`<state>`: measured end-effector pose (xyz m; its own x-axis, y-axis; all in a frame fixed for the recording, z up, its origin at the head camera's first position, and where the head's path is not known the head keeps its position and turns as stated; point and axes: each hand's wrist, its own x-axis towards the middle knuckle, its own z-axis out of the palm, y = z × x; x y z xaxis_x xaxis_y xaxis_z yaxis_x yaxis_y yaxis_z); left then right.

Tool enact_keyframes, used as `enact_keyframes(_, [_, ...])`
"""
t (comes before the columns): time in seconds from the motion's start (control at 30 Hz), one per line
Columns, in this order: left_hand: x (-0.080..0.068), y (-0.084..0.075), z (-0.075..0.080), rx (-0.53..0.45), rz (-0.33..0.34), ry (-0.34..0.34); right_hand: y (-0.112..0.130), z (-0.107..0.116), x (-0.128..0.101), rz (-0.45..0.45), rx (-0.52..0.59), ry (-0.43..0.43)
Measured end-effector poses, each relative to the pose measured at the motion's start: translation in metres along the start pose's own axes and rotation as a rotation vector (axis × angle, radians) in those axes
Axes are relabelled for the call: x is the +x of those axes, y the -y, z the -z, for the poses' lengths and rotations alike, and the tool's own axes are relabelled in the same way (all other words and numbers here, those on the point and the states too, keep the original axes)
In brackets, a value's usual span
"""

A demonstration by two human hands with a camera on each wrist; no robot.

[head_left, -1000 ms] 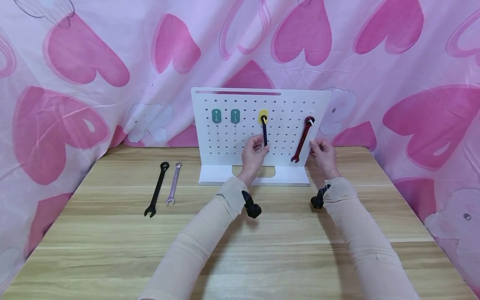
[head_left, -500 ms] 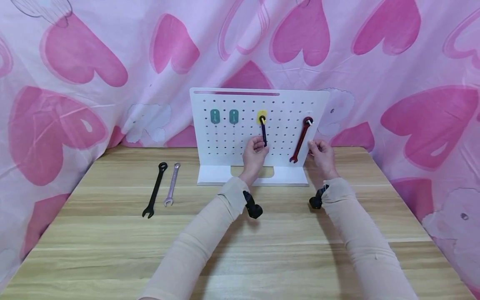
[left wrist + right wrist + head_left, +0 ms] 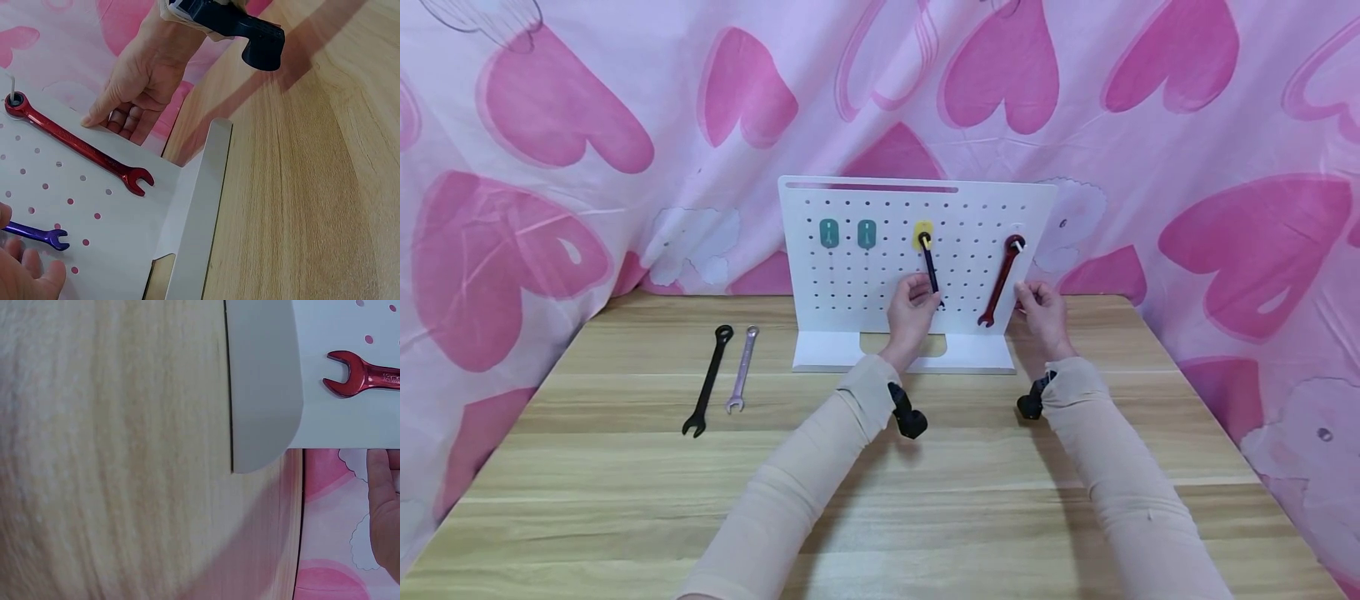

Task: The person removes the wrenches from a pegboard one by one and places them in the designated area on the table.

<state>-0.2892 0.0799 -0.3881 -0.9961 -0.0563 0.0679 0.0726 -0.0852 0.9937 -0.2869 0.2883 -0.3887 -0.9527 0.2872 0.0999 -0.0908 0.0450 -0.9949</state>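
Observation:
A white pegboard stands on the table. Hung by its ring end on a yellow-backed hook is a blue-purple combination wrench, dark in the head view. My left hand pinches its lower shaft between thumb and fingers; the open-end jaw sticks out below. To the right, a red combination wrench hangs from a white hook, tilted, its open end low. My right hand grips the board's right edge, the thumb at the edge and the fingers curled behind. Only part of that hand shows in the right wrist view.
Left of the board lie a long black combination wrench and a shorter silver one on the wooden table. Two green hook plates sit on the board's left half. A pink heart-patterned cloth hangs behind.
The lower end of the blue-purple wrench has swung slightly right with my left hand. My right hand keeps its hold on the board's edge. The head view has shifted a little.

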Motion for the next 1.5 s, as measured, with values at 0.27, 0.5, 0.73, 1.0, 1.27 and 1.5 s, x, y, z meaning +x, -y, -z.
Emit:
enact_keyframes(0.27, [0.000,0.000,0.001,0.000,0.019,-0.047,-0.016,0.005,0.010,-0.008,-0.060,0.012])
enact_keyframes(0.5, [0.001,0.001,0.005,0.048,0.035,-0.070,-0.020,0.005,0.010,-0.003,-0.107,0.011])
enact_keyframes(0.73, [0.000,0.004,0.012,0.005,0.034,-0.020,-0.009,0.004,0.002,-0.007,-0.098,0.022])
enact_keyframes(1.0, [-0.004,-0.001,0.019,0.009,0.058,0.043,-0.015,0.006,0.008,0.014,-0.067,0.014])
enact_keyframes(1.27, [-0.008,-0.008,0.023,0.024,0.039,0.076,-0.015,0.007,0.008,-0.005,-0.101,0.025])
enact_keyframes(1.5, [-0.012,-0.010,0.027,0.036,0.046,0.101,0.002,0.002,-0.004,-0.010,-0.102,0.014])
